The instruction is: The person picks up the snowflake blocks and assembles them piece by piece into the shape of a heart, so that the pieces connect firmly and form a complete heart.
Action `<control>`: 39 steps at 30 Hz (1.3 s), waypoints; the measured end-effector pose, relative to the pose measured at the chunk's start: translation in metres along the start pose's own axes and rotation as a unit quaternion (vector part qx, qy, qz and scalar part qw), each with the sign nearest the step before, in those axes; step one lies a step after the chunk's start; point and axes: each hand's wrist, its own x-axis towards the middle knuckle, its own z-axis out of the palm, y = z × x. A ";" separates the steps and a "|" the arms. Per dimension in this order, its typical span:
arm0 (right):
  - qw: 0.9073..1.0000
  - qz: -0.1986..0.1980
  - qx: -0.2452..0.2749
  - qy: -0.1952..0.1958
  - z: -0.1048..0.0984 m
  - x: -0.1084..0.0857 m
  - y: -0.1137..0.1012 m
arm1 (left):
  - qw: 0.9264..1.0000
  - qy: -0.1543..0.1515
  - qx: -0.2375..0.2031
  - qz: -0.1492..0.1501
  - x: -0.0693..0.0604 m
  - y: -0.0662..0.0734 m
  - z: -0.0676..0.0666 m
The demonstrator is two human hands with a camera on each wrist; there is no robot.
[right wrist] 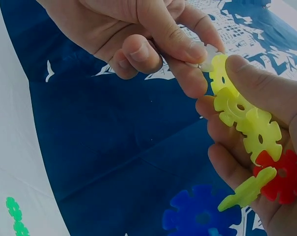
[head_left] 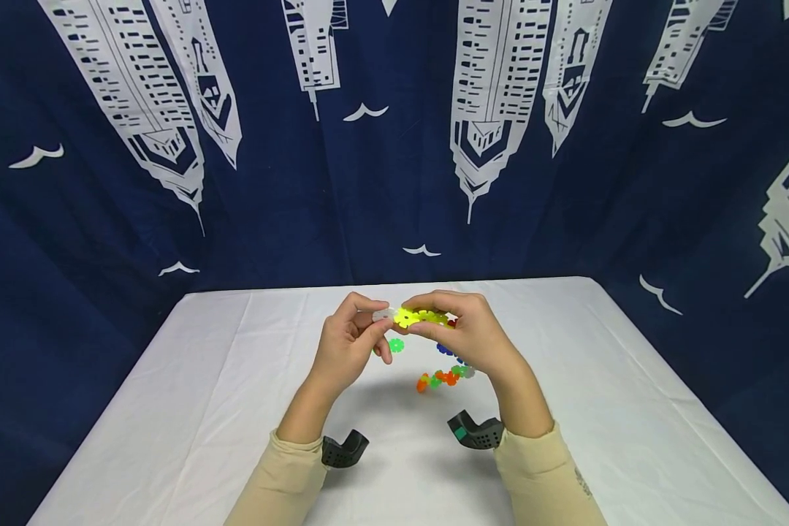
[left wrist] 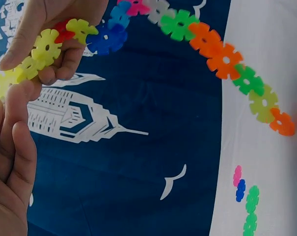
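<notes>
**White disc (head_left: 383, 315) against the yellow end of the disc chain (left wrist: 109, 45), over the tabletop (head_left: 237, 402)**

Edges first, all read off the chain. White cloth on the tabletop. Far edge shows just past the chain's raised end; a navy backdrop (head_left: 381, 197) with white printed towers hangs behind it. Side edges well apart from the chain: a broad reach of cloth to its left, another to its right. Elbow room both ways, from where I stand. Near edge out of view.

Left hand (head_left: 345, 343), left of the chain's raised end: thumb and fingers pinch the white disc, outer fingers loosely bent. White disc touches the first yellow disc (right wrist: 218, 65); whether their slots are engaged, cannot tell.

Right hand (head_left: 473, 329), at the chain's right: grips the yellow run, thumb on top, fingers curled beneath. Fingertips of both hands nearly meet.

Chain order from that grip: three yellow, red, yellow, blues, pink, white, green, two orange, green, yellow, orange. It droops below the right hand, then bends leftward. Whether the orange tail (left wrist: 276, 123) touches cloth, cannot tell.

Short strip (left wrist: 252, 196) on the cloth, left of the chain's tail: pink, blue, two green.

Black wrist mounts (head_left: 345, 449), one per wrist, nearer the person than the chain. Pale sleeves (head_left: 279, 475) behind them.
</notes>
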 end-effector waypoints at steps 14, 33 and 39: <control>1.000 -0.009 -0.017 -0.013 -0.006 -0.004 -0.004 | 0.998 -0.022 0.037 0.039 0.001 0.005 0.004; 0.999 -0.028 -0.017 -0.015 -0.001 -0.001 -0.003 | 0.999 -0.008 0.035 0.033 0.000 0.004 0.004; 0.999 -0.016 -0.048 -0.014 -0.002 -0.002 -0.004 | 0.998 0.007 0.045 0.031 0.000 -0.001 0.007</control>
